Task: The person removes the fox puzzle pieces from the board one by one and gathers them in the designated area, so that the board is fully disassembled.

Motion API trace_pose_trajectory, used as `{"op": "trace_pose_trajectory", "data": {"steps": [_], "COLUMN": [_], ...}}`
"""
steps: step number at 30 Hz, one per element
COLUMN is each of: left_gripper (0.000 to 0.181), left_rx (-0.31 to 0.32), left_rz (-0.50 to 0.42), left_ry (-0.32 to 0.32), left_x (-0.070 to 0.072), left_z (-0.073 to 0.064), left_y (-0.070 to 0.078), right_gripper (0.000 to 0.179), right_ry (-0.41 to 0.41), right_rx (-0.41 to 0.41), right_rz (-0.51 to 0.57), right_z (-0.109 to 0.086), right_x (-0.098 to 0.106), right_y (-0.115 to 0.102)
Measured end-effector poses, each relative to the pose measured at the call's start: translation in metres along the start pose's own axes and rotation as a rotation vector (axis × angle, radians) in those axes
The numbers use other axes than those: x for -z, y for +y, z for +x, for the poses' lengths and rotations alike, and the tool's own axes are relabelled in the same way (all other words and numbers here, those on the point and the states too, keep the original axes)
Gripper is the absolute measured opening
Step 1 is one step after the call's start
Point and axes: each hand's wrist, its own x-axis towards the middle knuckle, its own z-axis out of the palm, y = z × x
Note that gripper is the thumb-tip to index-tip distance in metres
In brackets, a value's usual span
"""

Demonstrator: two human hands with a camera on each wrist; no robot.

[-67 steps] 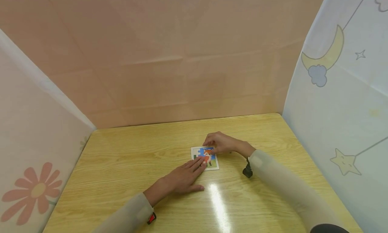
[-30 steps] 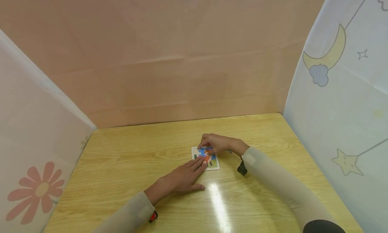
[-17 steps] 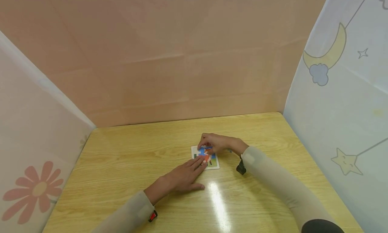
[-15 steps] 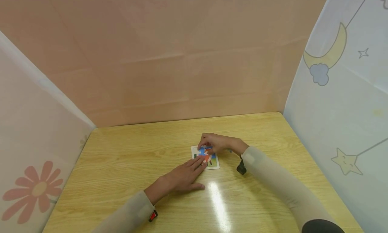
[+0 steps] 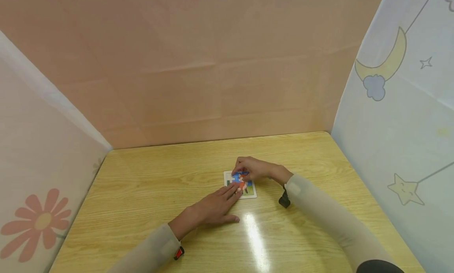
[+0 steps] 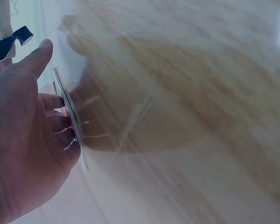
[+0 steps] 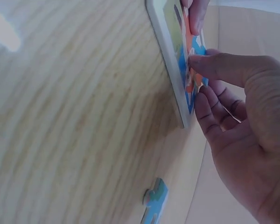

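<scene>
Looking over the big wooden worktop (image 5: pixel 149 182), I see a left hand (image 5: pixel 214 208) with straight fingers and its thumb out, and a right hand (image 5: pixel 256 167) with bent fingers. Both touch the square fox puzzle (image 5: pixel 228 176) lying flat on the wood, and the right hand pinches a blue and orange piece (image 7: pixel 194 77) on it. One loose blue piece (image 7: pixel 155 200) sits nearby.

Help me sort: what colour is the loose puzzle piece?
The loose puzzle piece is mostly blue, clearest in the right wrist view.
</scene>
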Motion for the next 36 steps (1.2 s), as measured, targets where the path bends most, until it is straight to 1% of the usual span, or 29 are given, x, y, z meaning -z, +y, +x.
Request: {"op": "trace_pose_trajectory", "data": {"steps": [7, 17, 21, 29, 36], "left_gripper": [0.088, 0.087, 0.088, 0.088, 0.086], "left_rx": [0.002, -0.003, -0.005, -0.004, 0.002], "left_rz": [0.007, 0.007, 0.012, 0.000, 0.005], "left_ry": [-0.002, -0.003, 0.001, -0.001, -0.008], "left_x": [0.0006, 0.0024, 0.0011, 0.0006, 0.0041], "left_z": [-0.0004, -0.0004, -0.0002, -0.0001, 0.0005], "left_y": [0.0003, 0.0013, 0.0010, 0.0015, 0.0032], "right_gripper": [0.036, 0.039, 0.039, 0.036, 0.035], "right_ry": [0.038, 0.063, 0.064, 0.053, 0.070], "right_rx": [0.036, 0.036, 0.022, -0.017, -0.012], "right_rz": [0.009, 0.001, 0.008, 0.075, 0.072], "right_z": [-0.0014, -0.0044, -0.0050, -0.0042, -0.0051], "right_x": [-0.0017, -0.0030, -0.0033, -0.0031, -0.0009], "right_y": [0.0019, 0.0045, 0.0052, 0.0058, 0.0040]}}
